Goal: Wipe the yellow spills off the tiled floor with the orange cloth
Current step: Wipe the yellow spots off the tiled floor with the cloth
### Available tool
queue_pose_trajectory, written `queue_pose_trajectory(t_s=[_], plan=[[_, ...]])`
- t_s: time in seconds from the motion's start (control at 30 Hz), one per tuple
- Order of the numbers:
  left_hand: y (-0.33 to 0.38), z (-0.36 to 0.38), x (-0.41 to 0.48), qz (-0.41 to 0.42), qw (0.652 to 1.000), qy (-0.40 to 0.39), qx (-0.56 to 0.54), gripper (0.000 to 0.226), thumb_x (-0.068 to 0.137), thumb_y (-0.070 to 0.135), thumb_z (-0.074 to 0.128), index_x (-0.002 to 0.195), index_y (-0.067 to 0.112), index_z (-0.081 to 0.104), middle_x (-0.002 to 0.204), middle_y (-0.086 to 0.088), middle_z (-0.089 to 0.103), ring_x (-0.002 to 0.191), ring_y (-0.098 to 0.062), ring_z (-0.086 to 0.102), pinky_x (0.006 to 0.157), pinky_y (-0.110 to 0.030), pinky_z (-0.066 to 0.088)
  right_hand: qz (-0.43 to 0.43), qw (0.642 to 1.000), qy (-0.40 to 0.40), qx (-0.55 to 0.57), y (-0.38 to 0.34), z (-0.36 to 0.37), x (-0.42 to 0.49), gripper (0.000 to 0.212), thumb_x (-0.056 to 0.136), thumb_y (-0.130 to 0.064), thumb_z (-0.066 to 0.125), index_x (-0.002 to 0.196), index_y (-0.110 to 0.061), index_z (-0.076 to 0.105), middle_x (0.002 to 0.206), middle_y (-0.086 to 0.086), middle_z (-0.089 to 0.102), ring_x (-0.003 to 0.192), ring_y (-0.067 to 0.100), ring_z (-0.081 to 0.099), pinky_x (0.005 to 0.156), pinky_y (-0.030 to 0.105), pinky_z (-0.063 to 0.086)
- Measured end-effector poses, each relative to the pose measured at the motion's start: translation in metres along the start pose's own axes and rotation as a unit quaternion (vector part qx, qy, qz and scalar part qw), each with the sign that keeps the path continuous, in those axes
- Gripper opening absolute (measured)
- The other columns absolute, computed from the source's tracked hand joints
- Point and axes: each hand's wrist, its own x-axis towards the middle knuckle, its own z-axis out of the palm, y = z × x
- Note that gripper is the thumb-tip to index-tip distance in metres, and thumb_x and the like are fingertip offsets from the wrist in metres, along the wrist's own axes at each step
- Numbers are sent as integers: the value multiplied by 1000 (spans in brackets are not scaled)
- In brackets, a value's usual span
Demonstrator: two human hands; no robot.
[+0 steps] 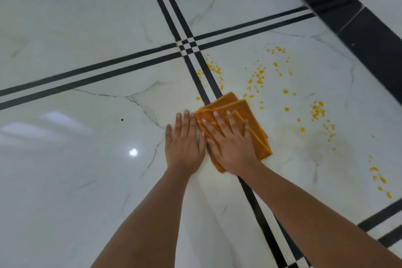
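Mid-wipe: right hand, fingers spread flat, presses the folded orange cloth onto the glossy white tiled floor, across a tile edge. Left hand lies flat beside it, empty. Next, probably, a sweep toward the scattered yellow spills beyond.

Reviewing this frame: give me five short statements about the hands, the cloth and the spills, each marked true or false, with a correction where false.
1. The right hand lies flat on the orange cloth. True.
2. The left hand holds the cloth in a fist. False: its fingers are straight and it rests flat on the tiled floor at the cloth's left edge.
3. Yellow spills show on the floor beyond the cloth and to its right. True.
4. The cloth is spread out in a single layer. False: it is folded, with several stacked edges showing.
5. The cloth lies clear of the double black stripe. False: it covers part of that stripe.
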Motion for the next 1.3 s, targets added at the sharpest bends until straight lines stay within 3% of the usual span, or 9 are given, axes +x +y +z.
queue_pose_trajectory(t_s=[0.07, 0.2, 0.37, 0.5, 0.63, 0.77, 0.9, 1.07, 1.3], plan=[[-4, 2, 1, 4, 1000, 10, -4, 71, 85, 49, -6, 147, 16, 1, 156, -2, 0, 141, -14, -11, 114, -40, -4, -39, 999, 16, -15, 13, 4, 6, 51, 93, -52, 19, 143, -42, 21, 152, -6, 27, 141, 28, 21, 105, 64, 16], [-11, -4, 12, -16, 1000, 26, 2, 76, 81, 53, -8, 147, 15, -3, 156, -2, -4, 137, -12, -18, 112, -38, -10, 66, 997, 28, 29, 16, -9, 62, 53, 93, -52, 17, 144, -41, 14, 156, -5, 16, 143, 30, 7, 107, 63, 4], [-19, -9, 51, -66, 996, 55, 7, 78, 81, 55, -9, 147, 14, -2, 156, -2, -4, 142, -15, -10, 113, -39, -9, -71, 997, 25, -23, 20, 0, 58, 53, 92, -55, 16, 143, -44, 16, 154, -7, 21, 142, 27, 14, 107, 62, 9], [-15, -13, 86, -47, 997, 63, 4, 79, 80, 56, -9, 147, 15, -2, 156, -2, -4, 142, -15, -9, 113, -39, -9, 12, 999, 33, 8, 26, -11, 103, 57, 89, -56, 7, 144, -43, 11, 156, -6, 14, 143, 29, 6, 107, 62, 4], [-17, -10, 100, -82, 995, 61, 9, 78, 82, 56, -9, 147, 15, -4, 157, -2, -4, 142, -15, -11, 113, -41, -8, -68, 997, 19, -30, 41, -7, 117, 55, 91, -56, 9, 144, -44, 7, 156, -8, 14, 143, 27, 8, 107, 63, 7], [-17, -10, 100, -79, 995, 59, 10, 75, 85, 55, -4, 147, 14, -4, 157, -3, -4, 142, -15, -12, 113, -42, -8, -12, 1000, 26, -6, 35, -17, 151, 56, 91, -55, 7, 145, -41, 5, 157, -6, 9, 144, 28, 2, 108, 61, 3], [-15, -13, 98, -79, 995, 57, 1, 74, 86, 55, -2, 147, 14, -1, 156, -3, -2, 142, -15, -11, 114, -42, -8, -125, 992, 17, -30, 47, -14, 124, 55, 93, -55, 8, 145, -39, 11, 155, -6, 19, 143, 27, 13, 108, 60, 7], [-15, -14, 100, -86, 995, 52, 10, 75, 84, 57, -5, 147, 16, -4, 156, -2, -5, 142, -17, -12, 114, -42, -7, -16, 1000, 15, -9, 35, -21, 181, 55, 94, -54, 12, 146, -38, 1, 157, -6, 6, 144, 27, 0, 109, 59, 1], [-16, -14, 99, -84, 995, 46, 15, 75, 84, 56, -5, 147, 16, -6, 156, -2, -6, 141, -16, -14, 113, -42, -9, -76, 997, 18, -22, 48, -18, 172, 56, 93, -55, 10, 146, -37, 9, 156, -6, 14, 143, 26, 7, 109, 59, 4]])
